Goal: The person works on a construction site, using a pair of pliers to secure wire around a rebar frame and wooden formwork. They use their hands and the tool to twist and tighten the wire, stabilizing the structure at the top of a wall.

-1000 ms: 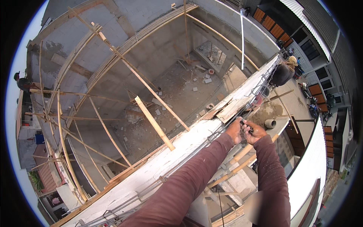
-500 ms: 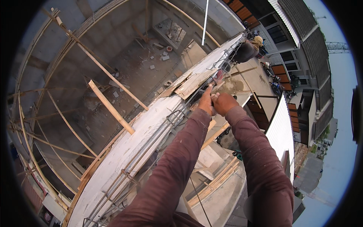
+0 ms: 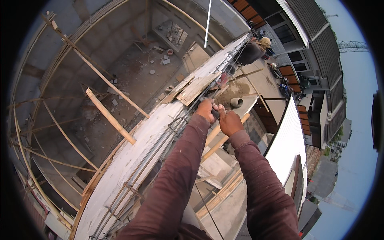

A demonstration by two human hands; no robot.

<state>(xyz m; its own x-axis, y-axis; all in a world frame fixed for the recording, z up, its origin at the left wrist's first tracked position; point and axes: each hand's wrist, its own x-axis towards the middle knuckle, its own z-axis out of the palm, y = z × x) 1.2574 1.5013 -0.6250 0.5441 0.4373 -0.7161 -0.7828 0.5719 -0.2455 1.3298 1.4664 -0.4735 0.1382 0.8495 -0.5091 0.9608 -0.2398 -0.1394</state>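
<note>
Both my arms, in dark maroon sleeves, stretch forward over the outer edge of a long white wall top [image 3: 132,164]. My left hand [image 3: 205,110] is closed beside the steel reinforcing bars [image 3: 128,185] that run along this edge. Just right of it, my right hand [image 3: 230,122] is closed too, thumb and fingers bent towards the left hand. Something small and dark shows between the hands, too little of it to name. Rough wooden boards [image 3: 197,90] lie across the wall top just beyond my left hand.
On the left, wooden poles [image 3: 111,116] rise from a deep room with a rubble-strewn floor [image 3: 140,74]. Past my right hand lie a short grey pipe [image 3: 237,102] and a white corrugated roof [image 3: 285,148]. A person [image 3: 254,51] in a yellowish head covering is farther along the wall.
My hands have come back nearer and lower. The left index finger, stretched out before, is now curled in. My right hand has turned, and the short pipe has come into sight beyond it.
</note>
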